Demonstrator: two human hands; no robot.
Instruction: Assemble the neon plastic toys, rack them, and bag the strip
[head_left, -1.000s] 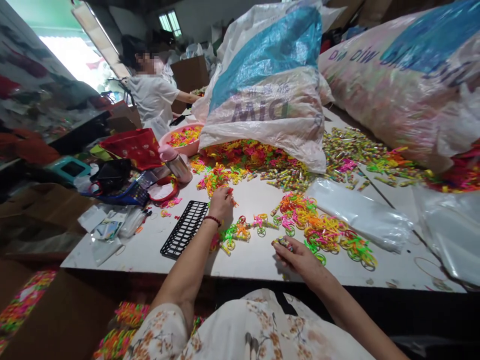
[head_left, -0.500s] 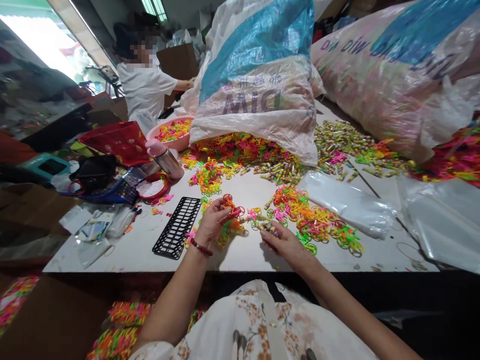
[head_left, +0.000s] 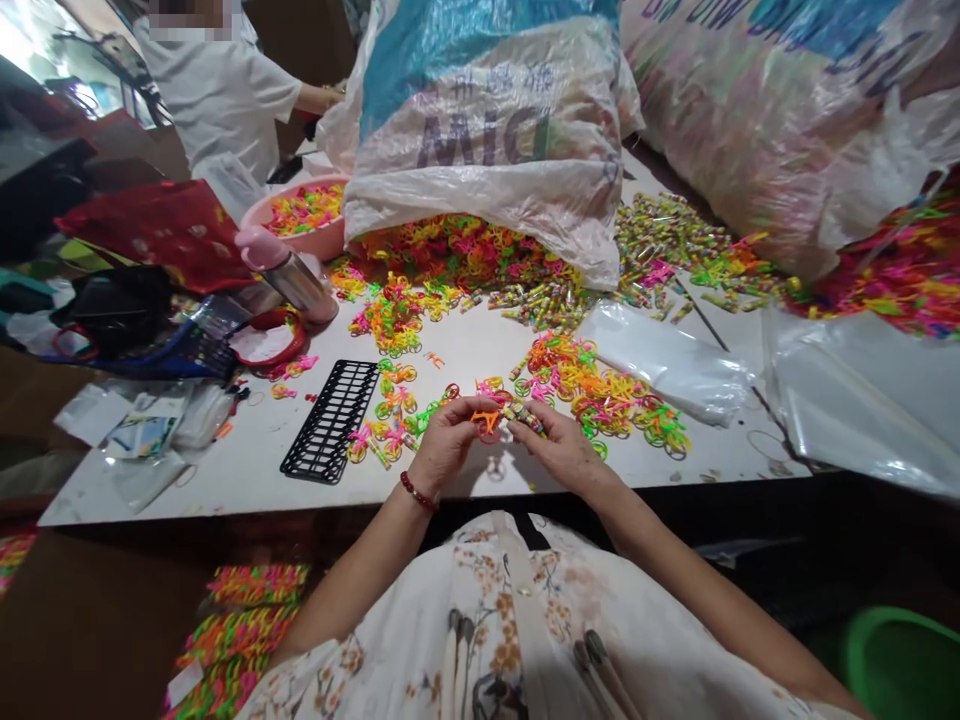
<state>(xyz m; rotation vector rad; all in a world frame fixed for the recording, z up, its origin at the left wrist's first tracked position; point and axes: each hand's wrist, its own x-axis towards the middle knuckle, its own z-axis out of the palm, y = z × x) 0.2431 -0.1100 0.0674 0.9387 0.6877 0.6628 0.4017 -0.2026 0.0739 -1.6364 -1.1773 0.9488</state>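
Note:
My left hand [head_left: 445,440] and my right hand [head_left: 559,447] meet just above the near edge of the white table [head_left: 247,470]. The left pinches a small orange plastic bicycle toy [head_left: 486,422]. The right is closed on several small wrapped candy tubes [head_left: 525,417] and touches the toy too. A row of little coloured bicycles [head_left: 386,432] lies left of my hands. A heap of neon plastic bicycles [head_left: 600,395] lies to the right.
A black plastic grid [head_left: 330,420] lies left of the toys. Huge plastic sacks [head_left: 487,130] spill coloured pieces at the back. Clear bags [head_left: 660,360] lie at right. A pink bottle [head_left: 281,270], pink basin [head_left: 300,215] and red bag [head_left: 165,230] stand at left. Another person [head_left: 225,90] works beyond.
My left hand picked a toy from the table and drew back toward me. Both hands came together at the table's near edge. The view tipped downward.

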